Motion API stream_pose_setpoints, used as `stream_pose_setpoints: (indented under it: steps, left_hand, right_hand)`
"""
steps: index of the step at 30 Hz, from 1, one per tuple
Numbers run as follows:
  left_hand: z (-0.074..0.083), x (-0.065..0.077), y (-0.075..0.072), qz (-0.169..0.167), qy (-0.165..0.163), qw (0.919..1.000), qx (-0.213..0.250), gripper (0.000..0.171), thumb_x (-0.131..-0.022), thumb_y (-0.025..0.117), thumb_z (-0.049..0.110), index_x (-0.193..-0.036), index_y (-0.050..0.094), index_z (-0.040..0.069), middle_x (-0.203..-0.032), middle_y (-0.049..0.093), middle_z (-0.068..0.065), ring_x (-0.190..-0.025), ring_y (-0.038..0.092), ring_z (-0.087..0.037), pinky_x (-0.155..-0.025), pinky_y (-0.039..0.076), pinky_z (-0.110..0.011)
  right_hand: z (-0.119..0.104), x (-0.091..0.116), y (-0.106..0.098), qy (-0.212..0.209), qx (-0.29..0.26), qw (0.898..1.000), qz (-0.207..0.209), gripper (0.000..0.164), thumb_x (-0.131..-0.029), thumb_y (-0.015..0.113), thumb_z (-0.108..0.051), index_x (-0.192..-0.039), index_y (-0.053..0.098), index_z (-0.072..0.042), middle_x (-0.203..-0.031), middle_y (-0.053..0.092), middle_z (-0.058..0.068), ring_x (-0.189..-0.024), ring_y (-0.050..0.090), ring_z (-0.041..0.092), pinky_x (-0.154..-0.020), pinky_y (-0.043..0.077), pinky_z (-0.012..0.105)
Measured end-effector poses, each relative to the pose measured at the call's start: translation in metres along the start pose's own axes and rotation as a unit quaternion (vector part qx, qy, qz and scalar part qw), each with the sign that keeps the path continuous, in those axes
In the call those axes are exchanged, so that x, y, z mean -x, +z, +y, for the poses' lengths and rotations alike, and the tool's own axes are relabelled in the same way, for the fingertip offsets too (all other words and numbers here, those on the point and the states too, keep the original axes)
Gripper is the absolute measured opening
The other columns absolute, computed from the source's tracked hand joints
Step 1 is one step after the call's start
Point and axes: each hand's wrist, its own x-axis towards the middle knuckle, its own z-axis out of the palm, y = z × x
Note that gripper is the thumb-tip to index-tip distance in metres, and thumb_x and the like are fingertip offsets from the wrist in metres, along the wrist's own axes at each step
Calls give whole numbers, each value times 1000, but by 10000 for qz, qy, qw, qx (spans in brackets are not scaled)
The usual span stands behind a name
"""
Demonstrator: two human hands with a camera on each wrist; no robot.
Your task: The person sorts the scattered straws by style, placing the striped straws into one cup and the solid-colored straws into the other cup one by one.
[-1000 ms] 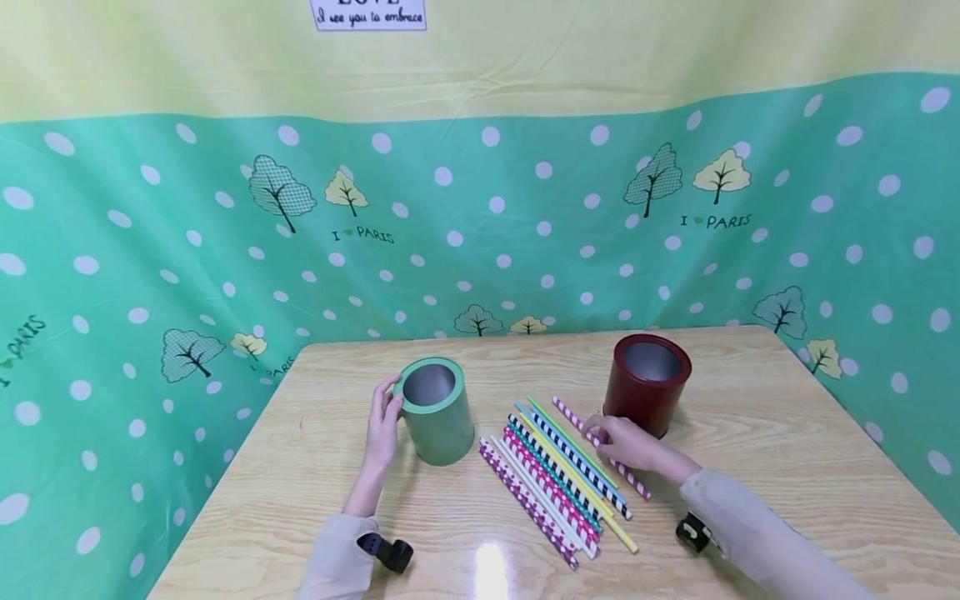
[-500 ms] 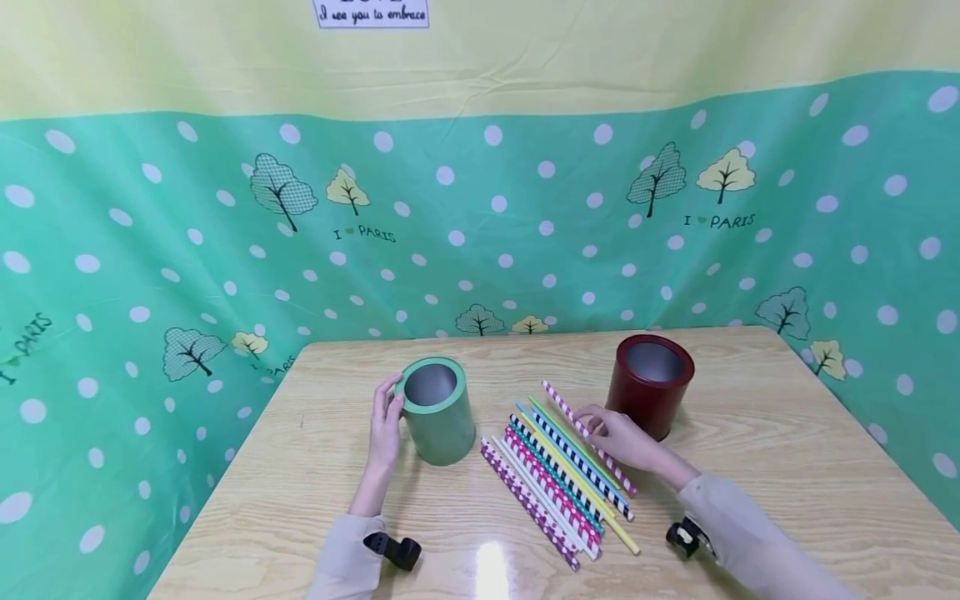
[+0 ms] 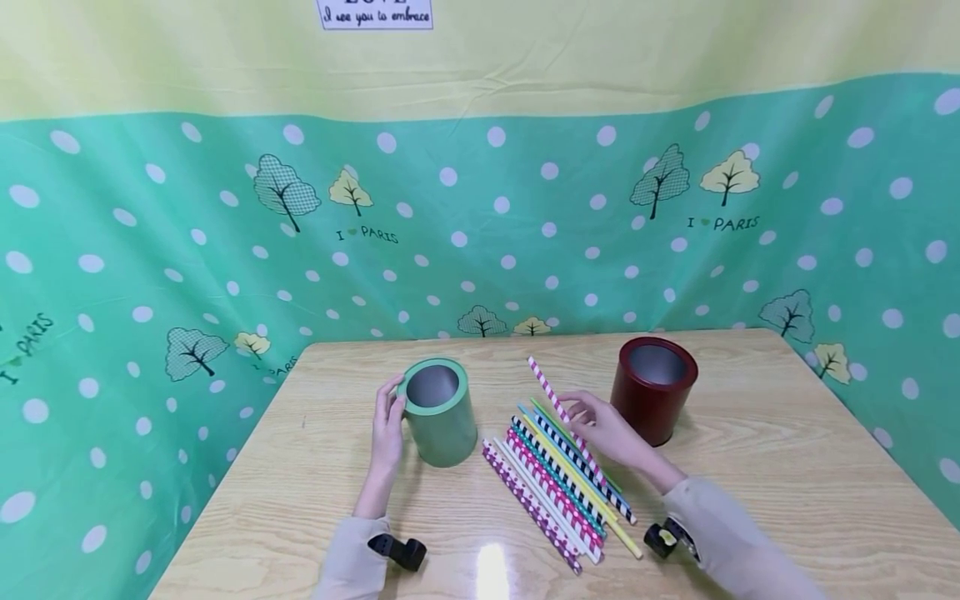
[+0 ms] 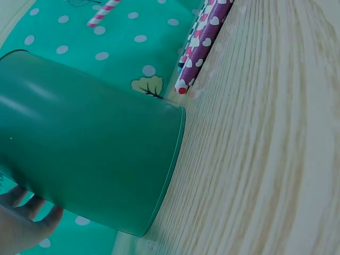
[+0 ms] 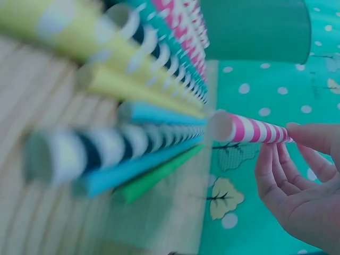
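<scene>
"While the left hand (image 3: 386, 429) touches the green can (image 3: 442, 433), what is the right hand (image 3: 603, 425) doing?"

"It pinches a pink-and-white striped straw (image 3: 547, 386) between its thumb and fingertips. The straw slants, its far end up over the surface (image 3: 270, 500). Seen from the head, its near end crosses the row of straws (image 3: 555, 477); I can't tell whether it touches them."

"How does the left hand lie?"

"Its fingers are a little spread and rest against the can's side, near the rim. The can stands upright, open end up."

"And what lies between the 2 cans?"

"The row, side by side on a diagonal: striped, spotted and plain straws. The purple straw with white hearts (image 4: 204, 48) is nearest the green can. The red can (image 3: 651, 408) stands upright just beyond the right hand."

"Anything behind?"

"A green-and-yellow cloth (image 3: 420, 250) with white dots and printed trees. Each wrist wears a black strap (image 3: 401, 552)."
</scene>
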Motion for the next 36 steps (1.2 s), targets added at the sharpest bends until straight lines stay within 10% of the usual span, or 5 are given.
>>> stream_pose_setpoints:
  steps: [13,36]
  left_hand:
    - [16,4,7,56,-159,9999,35,35,-94,33,6,-128,36,-2,-123,45,-21,-103,46,-13,-79,36,-21]
    - [-2,1,2,176,-148,9997,-61,35,-95,35,17,-128,39,6,-121,49,-18,-103,46,-10,-81,36,-23]
  right_hand:
    - [-34,-9,13,-149,-668,9968,412,39,-85,57,-12,-124,48,-12,-100,56,8,-88,55,19,-71,47,28]
    - [-111,-33,29,-951,-2126,9682,918,35,-79,58,4,-112,47,3,-98,55,18,-83,56,19,-72,49,29]
